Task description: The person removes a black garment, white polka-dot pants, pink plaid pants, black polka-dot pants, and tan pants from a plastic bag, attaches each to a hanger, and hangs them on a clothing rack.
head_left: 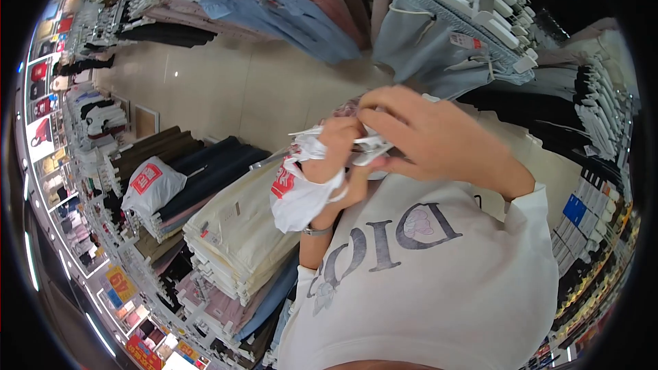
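Left hand (336, 147) is closed around a white hanger piece (371, 147), held just in front of the chest; the right hand (439, 138) arches over it, fingers half curled and thumb beneath, though blur means I cannot tell whether it grips or only touches. A white plastic bag (293, 204) hangs at the left wrist, its red panel printed with white marks too small to read, and a silver band (317, 231) circles that wrist. On the near white shirt (425, 288), upside down, dark letters read "DIO", with the next one lost in a fold. To the left, folded cream trousers (236, 226) lie stacked, and beyond them another bag (154, 183) shows a red panel with white characters. Far right, light blue jeans (418, 48) carry a red-and-white tag (466, 41), its print illegible.
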`<action>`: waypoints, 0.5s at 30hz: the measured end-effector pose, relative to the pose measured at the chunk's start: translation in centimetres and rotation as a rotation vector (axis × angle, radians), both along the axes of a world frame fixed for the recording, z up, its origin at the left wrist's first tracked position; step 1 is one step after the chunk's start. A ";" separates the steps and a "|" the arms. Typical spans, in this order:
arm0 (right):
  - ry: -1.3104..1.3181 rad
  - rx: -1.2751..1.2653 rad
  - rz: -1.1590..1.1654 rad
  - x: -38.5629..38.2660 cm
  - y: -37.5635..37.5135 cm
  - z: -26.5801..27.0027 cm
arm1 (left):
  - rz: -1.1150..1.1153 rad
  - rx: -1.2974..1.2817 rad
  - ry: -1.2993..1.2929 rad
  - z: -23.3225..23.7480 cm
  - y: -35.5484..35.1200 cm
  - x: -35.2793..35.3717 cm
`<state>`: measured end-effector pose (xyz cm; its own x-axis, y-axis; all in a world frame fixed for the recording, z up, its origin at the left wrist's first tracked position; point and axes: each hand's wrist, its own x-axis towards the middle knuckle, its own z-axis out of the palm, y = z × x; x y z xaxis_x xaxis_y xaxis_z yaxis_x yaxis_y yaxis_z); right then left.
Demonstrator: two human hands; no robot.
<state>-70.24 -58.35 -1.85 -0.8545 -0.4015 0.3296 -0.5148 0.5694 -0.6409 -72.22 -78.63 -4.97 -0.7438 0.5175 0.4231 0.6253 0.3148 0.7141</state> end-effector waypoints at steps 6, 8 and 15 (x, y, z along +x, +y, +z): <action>-0.135 0.118 -0.102 0.2 2.0 -2.0 | 0.170 0.060 0.127 1.8 1.1 -0.9; -0.208 0.053 -0.240 0.2 3.2 -2.6 | 0.296 0.486 0.145 -0.3 1.1 -1.2; -0.414 -0.633 -0.680 6.1 10.6 -4.2 | 0.456 0.610 0.035 -3.0 1.2 -3.5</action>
<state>-64.19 -47.77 -6.02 -0.9321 0.3573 -0.0601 0.1221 0.1536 -0.9806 -75.70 -77.48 -7.98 -0.8088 -0.1709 0.5628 0.5532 0.1038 0.8266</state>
